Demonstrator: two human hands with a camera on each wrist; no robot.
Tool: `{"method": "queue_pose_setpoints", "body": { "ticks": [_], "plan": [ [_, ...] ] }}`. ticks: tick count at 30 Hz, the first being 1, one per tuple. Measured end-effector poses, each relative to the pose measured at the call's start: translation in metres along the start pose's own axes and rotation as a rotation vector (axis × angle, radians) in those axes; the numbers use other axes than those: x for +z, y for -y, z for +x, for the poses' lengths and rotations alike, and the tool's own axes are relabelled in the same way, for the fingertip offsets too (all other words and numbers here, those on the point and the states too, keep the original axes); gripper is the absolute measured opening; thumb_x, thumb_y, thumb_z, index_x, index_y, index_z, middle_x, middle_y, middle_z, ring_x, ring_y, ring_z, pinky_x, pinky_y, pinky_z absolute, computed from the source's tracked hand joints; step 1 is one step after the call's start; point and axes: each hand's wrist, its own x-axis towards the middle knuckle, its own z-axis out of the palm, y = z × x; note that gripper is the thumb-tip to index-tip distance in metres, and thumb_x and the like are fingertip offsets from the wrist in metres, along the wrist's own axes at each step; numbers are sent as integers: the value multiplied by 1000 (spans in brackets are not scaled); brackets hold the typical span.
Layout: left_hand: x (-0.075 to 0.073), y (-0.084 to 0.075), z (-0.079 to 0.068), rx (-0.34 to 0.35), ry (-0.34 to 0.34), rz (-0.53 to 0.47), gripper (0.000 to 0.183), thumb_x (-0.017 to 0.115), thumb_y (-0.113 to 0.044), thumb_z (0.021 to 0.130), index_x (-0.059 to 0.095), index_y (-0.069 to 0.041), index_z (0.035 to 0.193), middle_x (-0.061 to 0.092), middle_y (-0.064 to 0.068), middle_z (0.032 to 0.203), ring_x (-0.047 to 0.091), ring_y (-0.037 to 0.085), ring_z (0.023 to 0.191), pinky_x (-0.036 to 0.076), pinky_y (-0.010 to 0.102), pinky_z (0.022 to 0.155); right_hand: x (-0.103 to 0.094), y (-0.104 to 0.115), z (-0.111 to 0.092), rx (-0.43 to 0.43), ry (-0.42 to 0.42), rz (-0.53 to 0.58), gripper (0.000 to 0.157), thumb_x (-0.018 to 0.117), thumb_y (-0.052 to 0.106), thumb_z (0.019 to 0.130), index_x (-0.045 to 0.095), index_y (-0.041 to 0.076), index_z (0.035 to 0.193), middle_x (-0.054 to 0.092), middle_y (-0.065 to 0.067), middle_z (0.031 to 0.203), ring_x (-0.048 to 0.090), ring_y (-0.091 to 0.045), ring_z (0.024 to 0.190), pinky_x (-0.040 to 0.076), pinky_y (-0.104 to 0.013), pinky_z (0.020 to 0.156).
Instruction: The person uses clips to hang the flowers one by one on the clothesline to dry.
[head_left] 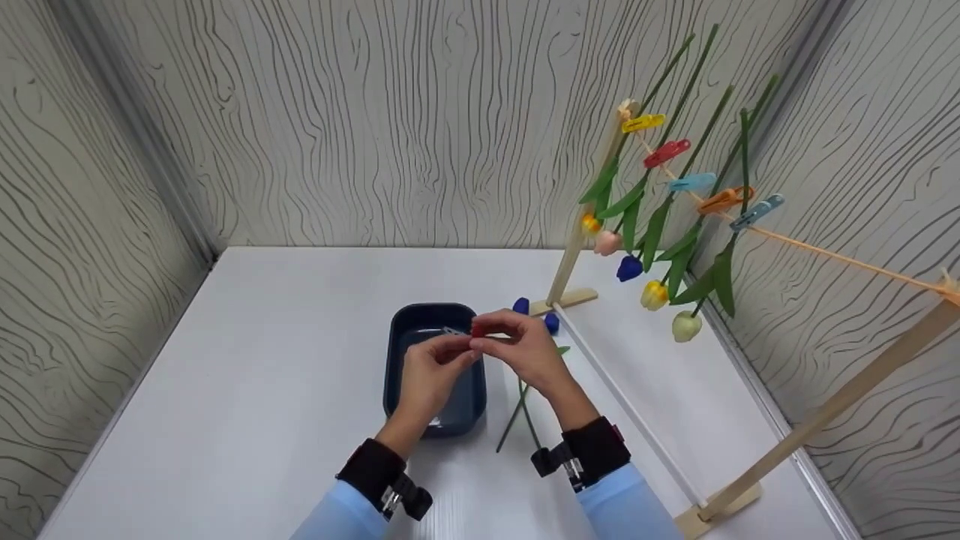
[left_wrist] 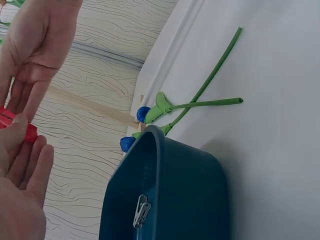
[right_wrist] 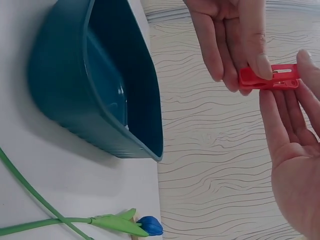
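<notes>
A red clothespin (right_wrist: 280, 77) sits between the two hands, over the dark blue bin (head_left: 394, 375). My left hand (head_left: 431, 371) pinches one end, thumb on top in the right wrist view. At its other end are the thumb and fingertips of my right hand (head_left: 529, 352). In the left wrist view the red clothespin (left_wrist: 25, 131) is partly covered by the left thumb. Inside the bin (left_wrist: 195, 185) lies a grey clothespin (left_wrist: 142, 211).
Two blue tulips (left_wrist: 142, 114) lie with crossed stems on the white table (head_left: 262, 360), right of the bin. Beyond them a wooden stand (head_left: 568, 259) carries a cord (head_left: 840, 259); several tulips hang heads-down from it by coloured clothespins (head_left: 666, 154). Patterned walls surround the table.
</notes>
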Motion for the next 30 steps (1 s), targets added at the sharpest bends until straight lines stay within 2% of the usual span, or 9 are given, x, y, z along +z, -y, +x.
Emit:
{"method": "queue_pose_setpoints", "body": {
  "ticks": [4,7,9,14,17,23,30],
  "plan": [
    [0,-3,-1,13,-14,11,20,83,-10,96,84,-6,115,84,13,112,79,17,97,64,18,84,-4,5,-1,-9,53,17,43,84,10,95,73,2,136,72,-25,135,73,-21,124,63,-24,102],
    [0,-5,-2,8,-13,10,20,83,-9,96,84,-7,116,84,13,112,80,16,97,65,20,85,-6,8,-1,-24,87,-9,41,83,8,95,74,2,135,72,-25,135,73,-24,126,62,-27,104],
    [1,-6,-3,4,-11,-3,21,83,-9,95,84,-7,116,84,12,112,80,16,97,65,20,85,-6,10,-1,-31,89,-32,37,82,8,96,76,4,132,74,-22,131,74,-20,122,63,-27,103],
    [3,-7,-4,12,7,-49,20,84,-11,95,84,-9,115,85,11,112,81,18,100,65,20,87,-3,12,1,-51,-11,-86,24,83,11,95,83,5,119,80,-18,117,74,-7,104,64,-22,92],
    [4,-7,-4,21,14,-54,20,84,-13,95,85,-10,115,85,10,111,81,18,101,64,19,87,0,12,1,-81,-76,-124,17,84,11,95,85,7,111,81,-16,108,73,-3,96,62,-20,87],
    [7,-6,-5,31,16,-66,22,84,-15,96,84,-10,117,85,9,113,81,19,103,65,20,90,5,13,1,-167,-155,-148,6,84,7,94,87,9,99,81,-14,95,72,-4,87,62,-21,81],
    [7,-2,-5,51,37,-46,24,83,-13,97,82,-8,120,84,12,117,81,21,107,65,22,92,-1,14,1,-163,-194,-150,5,84,7,94,87,9,97,81,-14,92,72,-3,84,61,-18,78]
  ]
}}
